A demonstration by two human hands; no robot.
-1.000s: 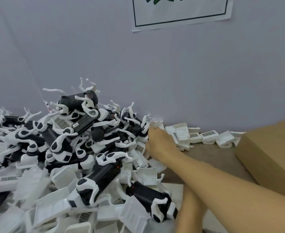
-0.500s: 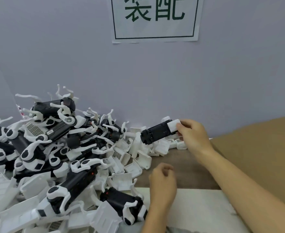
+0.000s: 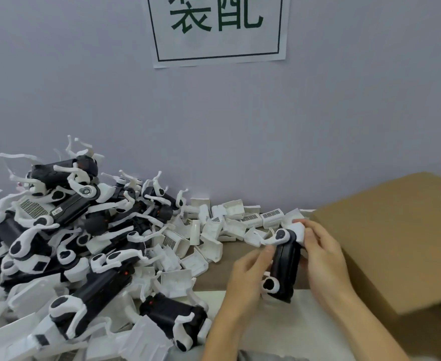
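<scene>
Both hands on 1 black unit [image 3: 285, 264] w/ white arms, held tilted just above the worktop [image 3: 236, 252], right of the heap. Left hand [image 3: 248, 278] grips its left side, right hand [image 3: 323, 259] pinches the white cap [image 3: 299, 230] at its top end. Heap of units [image 3: 79, 230] on the left: a dozen-plus, too tangled to count properly. Loose white shells [image 3: 203, 243] approx 20 along the wall. 1 cardboard box [image 3: 396, 243] crowds the right hand, 1 paper sign [image 3: 218, 29] overhead.

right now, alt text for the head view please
Both hands hold one black device with white clips: the left hand grips its side, the right hand its white top end. A heap of like devices and loose white shells lies left, a cardboard box right, a paper sign on the wall above.
</scene>
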